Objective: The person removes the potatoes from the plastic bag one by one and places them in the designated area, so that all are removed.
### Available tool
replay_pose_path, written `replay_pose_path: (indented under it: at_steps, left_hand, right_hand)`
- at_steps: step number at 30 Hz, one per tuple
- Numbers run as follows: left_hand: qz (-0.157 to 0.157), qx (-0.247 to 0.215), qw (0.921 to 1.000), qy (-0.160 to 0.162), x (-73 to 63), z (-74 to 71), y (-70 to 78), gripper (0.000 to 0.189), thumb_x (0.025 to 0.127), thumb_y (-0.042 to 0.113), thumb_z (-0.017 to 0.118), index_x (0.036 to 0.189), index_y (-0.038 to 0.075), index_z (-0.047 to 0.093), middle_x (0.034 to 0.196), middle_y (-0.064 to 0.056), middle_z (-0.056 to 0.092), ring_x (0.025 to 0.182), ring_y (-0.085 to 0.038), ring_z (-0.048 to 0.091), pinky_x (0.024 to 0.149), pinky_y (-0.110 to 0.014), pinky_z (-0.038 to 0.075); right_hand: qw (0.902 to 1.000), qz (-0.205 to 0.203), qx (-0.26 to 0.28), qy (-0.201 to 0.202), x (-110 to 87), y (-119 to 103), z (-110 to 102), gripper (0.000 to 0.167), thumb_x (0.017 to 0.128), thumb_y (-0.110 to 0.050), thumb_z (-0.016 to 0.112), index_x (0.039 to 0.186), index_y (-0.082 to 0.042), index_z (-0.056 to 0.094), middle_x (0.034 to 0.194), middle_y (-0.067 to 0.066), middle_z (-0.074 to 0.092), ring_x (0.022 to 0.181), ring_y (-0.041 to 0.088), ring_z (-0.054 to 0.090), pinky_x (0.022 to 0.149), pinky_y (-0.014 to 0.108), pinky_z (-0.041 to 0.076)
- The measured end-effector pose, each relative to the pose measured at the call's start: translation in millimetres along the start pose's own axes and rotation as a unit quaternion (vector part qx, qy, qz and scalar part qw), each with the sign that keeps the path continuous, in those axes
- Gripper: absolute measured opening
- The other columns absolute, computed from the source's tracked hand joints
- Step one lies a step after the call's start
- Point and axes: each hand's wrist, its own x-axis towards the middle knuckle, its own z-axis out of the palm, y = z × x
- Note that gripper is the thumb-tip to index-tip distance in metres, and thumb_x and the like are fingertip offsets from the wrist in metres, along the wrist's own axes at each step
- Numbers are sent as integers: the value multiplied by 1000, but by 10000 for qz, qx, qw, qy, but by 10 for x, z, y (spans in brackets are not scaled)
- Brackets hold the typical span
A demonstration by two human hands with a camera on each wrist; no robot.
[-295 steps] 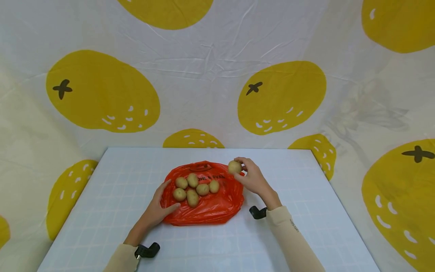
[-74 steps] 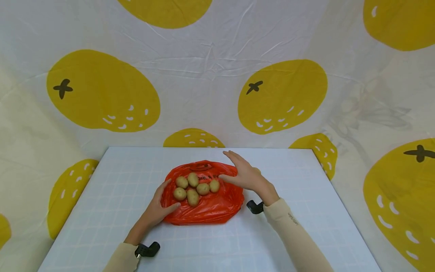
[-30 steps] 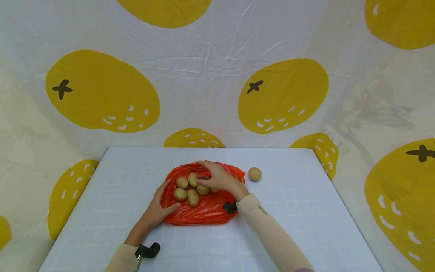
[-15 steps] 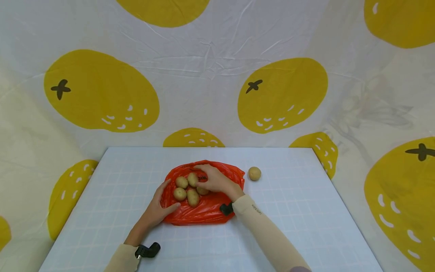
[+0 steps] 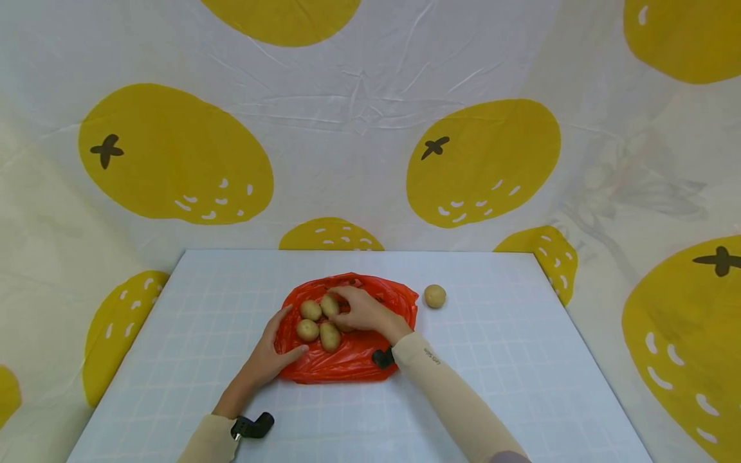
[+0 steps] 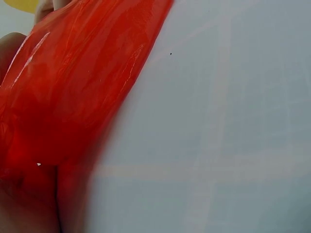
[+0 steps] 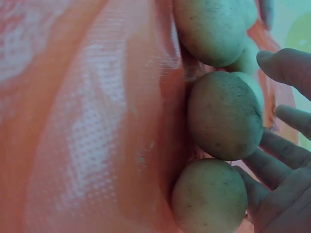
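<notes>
A red plastic bag [image 5: 361, 363] lies flat on the table with several potatoes on it, among them a round potato [image 5: 307, 330] and an oblong potato [image 5: 330, 337]. My left hand [image 5: 267, 357] rests at the bag's left edge, thumb and fingers spread apart. Over the bag my right hand [image 5: 366, 311] reaches in from the right, its thumb and fingertips beside the upper potato [image 5: 329, 305]. In the right wrist view, loosely extended fingers [image 7: 282, 162] lie beside a potato [image 7: 223, 116], not wrapped round it. The right hand hides part of the potatoes.
A single potato [image 5: 435, 296] sits on the white table [image 5: 509, 360], right of the bag. Behind the table hangs a pale cloth [image 5: 341, 167] printed with big yellow fruit. A black wrist camera [image 5: 253, 426] is strapped to the left wrist.
Earlier my right hand held a potato over the bag's right side; that potato now lies on the table. The hand then moved left over the remaining potatoes. The left hand stayed put.
</notes>
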Motion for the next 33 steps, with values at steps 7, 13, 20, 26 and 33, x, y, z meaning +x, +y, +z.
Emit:
replay_pose_path:
  at_steps: [7,13,20,26,33]
  left_hand:
    - [-13,-32,10000,-6,0,6,14,96,90,31,79,163,18,19,169,-18,17,155,-45,17,119,-73,22]
    - [-15,-25,10000,13,16,2,1,96,90,31,79,163,18,19,169,-18,17,155,-45,18,118,-73,24]
    - [1,-113,9999,27,22,13,-29,97,89,29,80,163,19,19,169,-17,18,155,-45,18,118,-73,23]
    - [41,-158,9999,53,21,15,-34,96,89,29,80,163,20,20,169,-16,18,155,-44,18,118,-74,22]
    - [73,-101,9999,56,20,10,-36,96,89,29,80,163,18,19,169,-18,18,154,-46,20,117,-74,24]
  right_hand:
    - [10000,75,40,-42,20,29,51,63,96,-33,73,151,-14,50,143,-3,59,118,10,58,106,31,51]
    - [9998,36,-132,-113,70,24,51,65,96,-33,73,152,-11,49,148,1,56,124,12,57,111,34,49]
    - [9991,45,-370,-194,117,3,33,60,97,-27,70,151,-9,51,149,5,56,126,15,55,113,35,48]
    - [9988,18,-438,-193,143,-7,25,56,98,-24,69,149,-8,53,146,5,59,120,14,57,111,35,50]
    - [9989,35,-434,-176,166,-16,35,57,98,-22,69,150,-8,52,143,3,61,115,12,58,107,32,51]
